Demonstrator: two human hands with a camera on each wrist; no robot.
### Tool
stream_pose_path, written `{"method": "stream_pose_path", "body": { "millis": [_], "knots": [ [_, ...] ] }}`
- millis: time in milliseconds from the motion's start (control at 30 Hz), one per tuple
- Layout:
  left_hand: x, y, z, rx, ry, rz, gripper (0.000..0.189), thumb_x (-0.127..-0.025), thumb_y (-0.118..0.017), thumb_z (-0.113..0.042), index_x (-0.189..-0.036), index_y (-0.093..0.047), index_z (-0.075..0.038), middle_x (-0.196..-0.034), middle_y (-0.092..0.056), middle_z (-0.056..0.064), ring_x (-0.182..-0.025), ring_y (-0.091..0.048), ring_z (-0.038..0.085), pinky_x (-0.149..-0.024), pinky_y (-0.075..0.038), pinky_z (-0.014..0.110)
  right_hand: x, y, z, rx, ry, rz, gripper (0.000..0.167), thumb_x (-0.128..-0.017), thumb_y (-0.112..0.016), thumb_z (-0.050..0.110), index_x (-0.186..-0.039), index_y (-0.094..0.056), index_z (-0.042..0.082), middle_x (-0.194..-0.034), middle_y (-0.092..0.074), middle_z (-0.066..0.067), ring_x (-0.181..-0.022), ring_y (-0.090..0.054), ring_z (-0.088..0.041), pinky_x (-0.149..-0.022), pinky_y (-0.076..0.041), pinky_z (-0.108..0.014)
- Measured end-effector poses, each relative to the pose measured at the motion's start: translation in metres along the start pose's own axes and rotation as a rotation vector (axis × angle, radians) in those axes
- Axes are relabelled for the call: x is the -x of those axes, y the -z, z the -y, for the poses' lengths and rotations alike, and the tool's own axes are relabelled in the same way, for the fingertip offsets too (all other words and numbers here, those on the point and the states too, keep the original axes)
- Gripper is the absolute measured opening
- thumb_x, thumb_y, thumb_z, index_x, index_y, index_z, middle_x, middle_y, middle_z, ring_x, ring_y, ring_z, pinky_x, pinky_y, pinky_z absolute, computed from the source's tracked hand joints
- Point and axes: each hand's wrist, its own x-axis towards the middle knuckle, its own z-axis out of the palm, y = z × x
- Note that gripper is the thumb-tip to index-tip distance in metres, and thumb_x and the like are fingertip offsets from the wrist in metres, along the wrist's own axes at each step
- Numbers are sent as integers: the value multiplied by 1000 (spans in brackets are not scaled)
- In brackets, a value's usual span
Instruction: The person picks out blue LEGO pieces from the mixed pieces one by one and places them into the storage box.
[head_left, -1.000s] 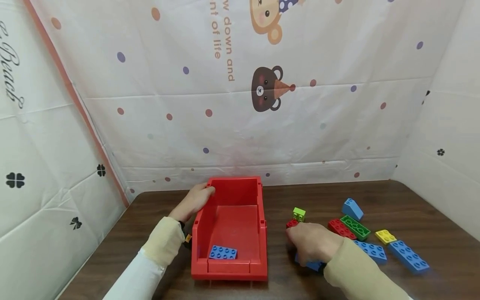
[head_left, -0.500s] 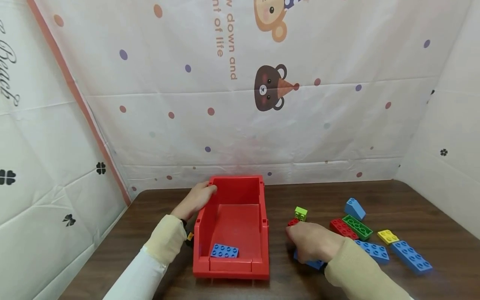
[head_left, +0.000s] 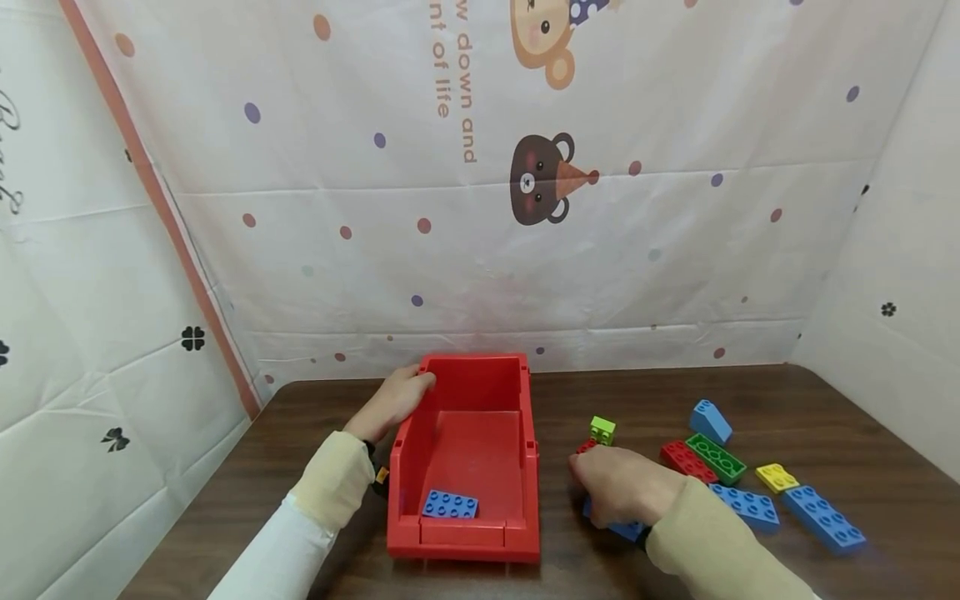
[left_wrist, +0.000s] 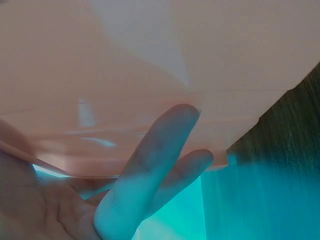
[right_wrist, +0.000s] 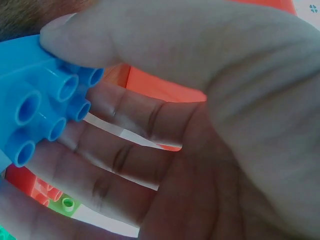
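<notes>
In the head view, my left hand [head_left: 395, 402] grips the left wall of a red plastic bin [head_left: 472, 450], its thumb over the rim. Two of its fingers [left_wrist: 155, 155] lie against the bin's outer side in the left wrist view. One blue brick [head_left: 450, 504] lies in the near end of the bin. To the right of the bin, my right hand [head_left: 622, 485] pinches another blue brick [right_wrist: 30, 95] between thumb and fingers, low over the table. The hand covers most of that brick in the head view. Just beyond the hand are a small red brick [head_left: 587, 447] and a lime-green brick [head_left: 602, 430].
Farther right on the dark wooden table [head_left: 570, 575] lie a blue sloped brick [head_left: 710, 422], a red brick [head_left: 687, 461], a green brick [head_left: 716, 457], a yellow brick [head_left: 776, 477] and two blue bricks, one long [head_left: 823, 518]. A printed sheet [head_left: 360, 267] hangs behind.
The right hand and its blue brick have shifted very slightly left, toward the bin. The left hand keeps its grip on the bin wall, and the bricks on the table stay put.
</notes>
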Motion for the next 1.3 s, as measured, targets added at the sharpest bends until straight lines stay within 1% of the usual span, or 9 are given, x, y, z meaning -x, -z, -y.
{"method": "stream_pose_path", "body": {
  "millis": [167,267,333,467,567,733,1000,1200,1300],
  "knots": [
    [1,0,0,-7,4,6,32,-104,-42,-20,-114,-60,4,-100,-66,18,-79,-68,27,-69,-60,34,-1,3,2,10,-4,-1,32,-79,-91,3,-97,-65,9,-83,-61,-4,-75,-57,-23,-80,-60,-49],
    [1,0,0,-4,2,9,32,-104,-42,-20,-115,-60,4,-102,-67,19,-80,-68,27,-69,-60,35,1,7,3,7,15,-16,33,-78,-92,3,-95,-63,8,-82,-60,-5,-74,-57,-24,-78,-60,-49],
    [1,0,0,2,3,9,32,-105,-42,-20,-116,-60,3,-104,-68,19,-80,-70,28,-71,-62,35,1,11,4,6,17,-22,34,-78,-92,4,-95,-62,8,-83,-60,-6,-76,-58,-25,-79,-60,-50],
    [1,1,-1,9,4,12,31,-105,-43,-20,-117,-61,2,-107,-70,19,-81,-71,27,-73,-63,38,3,20,7,3,-12,-26,38,-77,-94,7,-99,-63,10,-88,-60,-6,-84,-60,-26,-84,-60,-54],
    [1,1,-1,11,7,11,31,-104,-42,-19,-116,-61,2,-107,-70,19,-81,-71,27,-73,-63,39,5,26,9,2,-26,-28,38,-77,-94,8,-100,-64,11,-89,-61,-5,-87,-59,-26,-84,-60,-53],
    [0,1,-1,14,13,5,31,-104,-42,-19,-116,-61,2,-108,-69,19,-81,-70,27,-73,-63,38,11,34,13,-12,12,-58,33,-79,-91,5,-99,-64,9,-85,-59,-5,-80,-58,-25,-76,-59,-47],
    [0,2,-1,4,19,16,30,-105,-41,-21,-111,-60,1,-104,-68,16,-82,-68,26,-72,-60,36,14,45,19,-21,21,-63,33,-82,-89,8,-105,-65,7,-88,-60,-5,-79,-59,-22,-77,-61,-44],
    [1,2,-2,0,20,21,32,-105,-41,-21,-115,-61,1,-107,-68,15,-86,-68,28,-74,-59,37,14,53,22,-8,59,-97,31,-84,-87,7,-105,-64,7,-90,-61,-4,-78,-58,-21,-76,-60,-42],
    [1,2,-1,9,20,23,33,-106,-41,-22,-117,-62,1,-107,-69,15,-86,-68,28,-74,-60,37,14,54,24,-18,60,-95,31,-84,-87,7,-105,-64,7,-90,-61,-4,-78,-58,-20,-75,-60,-41]
  ]
}}
